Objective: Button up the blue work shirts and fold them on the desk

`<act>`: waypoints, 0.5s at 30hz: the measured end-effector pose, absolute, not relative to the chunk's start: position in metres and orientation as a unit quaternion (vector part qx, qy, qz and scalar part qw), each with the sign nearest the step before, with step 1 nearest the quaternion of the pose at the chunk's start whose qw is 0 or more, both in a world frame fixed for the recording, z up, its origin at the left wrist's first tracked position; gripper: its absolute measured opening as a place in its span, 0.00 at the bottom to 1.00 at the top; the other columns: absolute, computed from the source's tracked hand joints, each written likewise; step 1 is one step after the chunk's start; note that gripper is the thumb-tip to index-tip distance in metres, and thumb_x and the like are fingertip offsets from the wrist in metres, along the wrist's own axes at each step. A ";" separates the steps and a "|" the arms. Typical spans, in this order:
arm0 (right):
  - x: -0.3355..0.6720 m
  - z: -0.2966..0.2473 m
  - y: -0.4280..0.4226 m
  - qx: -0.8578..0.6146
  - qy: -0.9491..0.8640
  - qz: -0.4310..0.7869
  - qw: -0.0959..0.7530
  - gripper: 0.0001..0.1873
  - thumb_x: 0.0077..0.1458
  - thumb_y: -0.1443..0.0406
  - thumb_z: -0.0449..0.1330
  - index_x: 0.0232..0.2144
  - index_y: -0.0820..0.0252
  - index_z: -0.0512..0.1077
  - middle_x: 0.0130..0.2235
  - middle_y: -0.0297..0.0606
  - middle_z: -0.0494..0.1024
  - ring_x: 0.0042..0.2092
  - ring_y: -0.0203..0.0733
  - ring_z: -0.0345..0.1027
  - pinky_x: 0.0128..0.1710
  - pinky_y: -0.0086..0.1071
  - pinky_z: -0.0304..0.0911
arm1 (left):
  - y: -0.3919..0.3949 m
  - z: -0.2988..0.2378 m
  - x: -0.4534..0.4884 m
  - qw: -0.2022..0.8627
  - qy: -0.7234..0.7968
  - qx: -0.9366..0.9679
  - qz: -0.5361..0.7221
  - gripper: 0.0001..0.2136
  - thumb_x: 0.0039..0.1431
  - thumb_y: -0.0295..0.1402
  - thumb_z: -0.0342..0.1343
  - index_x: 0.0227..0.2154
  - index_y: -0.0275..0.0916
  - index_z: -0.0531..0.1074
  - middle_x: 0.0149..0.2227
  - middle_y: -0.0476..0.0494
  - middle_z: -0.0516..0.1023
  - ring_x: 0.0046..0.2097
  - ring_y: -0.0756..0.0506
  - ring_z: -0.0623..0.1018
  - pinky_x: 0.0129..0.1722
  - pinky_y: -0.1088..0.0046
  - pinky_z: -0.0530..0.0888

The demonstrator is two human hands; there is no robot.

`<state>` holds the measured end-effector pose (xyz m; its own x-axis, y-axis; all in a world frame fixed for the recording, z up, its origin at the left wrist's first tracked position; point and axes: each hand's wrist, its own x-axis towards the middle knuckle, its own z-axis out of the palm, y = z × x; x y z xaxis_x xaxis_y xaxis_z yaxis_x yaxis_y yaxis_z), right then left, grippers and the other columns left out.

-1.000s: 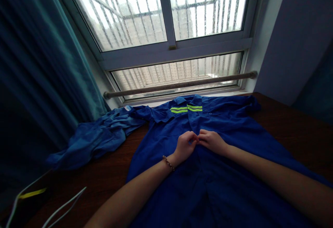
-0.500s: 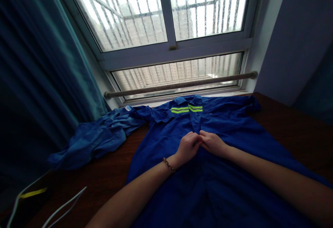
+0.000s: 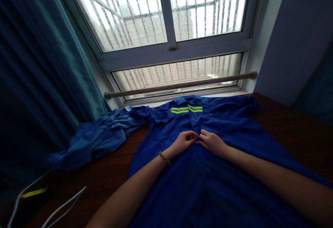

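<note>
Spread over the dark wooden surface is a blue work garment (image 3: 161,145) with a collar and yellow-green reflective strips (image 3: 179,110) across the chest. Along its front opening, at the middle, my two hands meet. My left hand (image 3: 185,140), with a beaded bracelet (image 3: 164,158) at the wrist, pinches the garment's front edge, thumb and forefinger together. My right hand (image 3: 212,142) is closed on the same front edge, its fingertips touching or nearly touching the left ones. Whatever small fastening may lie between the fingertips is hidden.
Another crumpled blue garment (image 3: 96,141) lies at the left, by a blue curtain (image 3: 52,54). A rail (image 3: 182,86) crosses the window behind. White cables (image 3: 65,205) and a yellow strip (image 3: 33,193) are at the lower left of the wooden surface (image 3: 291,117).
My left hand has turned and shifted slightly left, its fingers stretching more toward the right hand. The right fingers have loosened and re-formed a little. The garment stays in place.
</note>
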<state>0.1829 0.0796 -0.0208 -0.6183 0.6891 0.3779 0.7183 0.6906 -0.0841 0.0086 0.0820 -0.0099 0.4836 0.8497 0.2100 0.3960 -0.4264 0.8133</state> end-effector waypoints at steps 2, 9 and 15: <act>0.183 -0.021 0.080 -0.393 -0.896 -0.035 0.202 0.14 0.56 0.58 0.50 0.28 0.63 0.66 0.31 0.39 0.66 0.29 0.36 0.63 0.27 0.28 0.56 | 0.083 -0.009 0.005 0.356 0.384 0.796 0.304 0.09 0.50 0.29 0.50 0.34 0.34 0.72 0.28 0.47 0.73 0.29 0.52 0.69 0.29 0.79 0.65; 0.185 -0.020 0.081 -0.400 -0.889 -0.014 0.222 0.14 0.57 0.59 0.48 0.25 0.61 0.65 0.30 0.37 0.65 0.28 0.35 0.62 0.27 0.28 0.54 | 0.084 -0.014 0.002 0.278 0.370 0.838 0.290 0.09 0.51 0.26 0.48 0.32 0.36 0.73 0.29 0.47 0.71 0.30 0.52 0.68 0.29 0.79 0.65; 0.186 -0.021 0.082 -0.364 -0.895 0.000 0.257 0.07 0.53 0.65 0.52 0.24 0.60 0.64 0.30 0.35 0.64 0.30 0.34 0.60 0.29 0.27 0.53 | 0.083 -0.013 0.002 0.253 0.380 0.838 0.299 0.09 0.50 0.24 0.48 0.30 0.35 0.73 0.28 0.47 0.71 0.29 0.52 0.68 0.28 0.79 0.65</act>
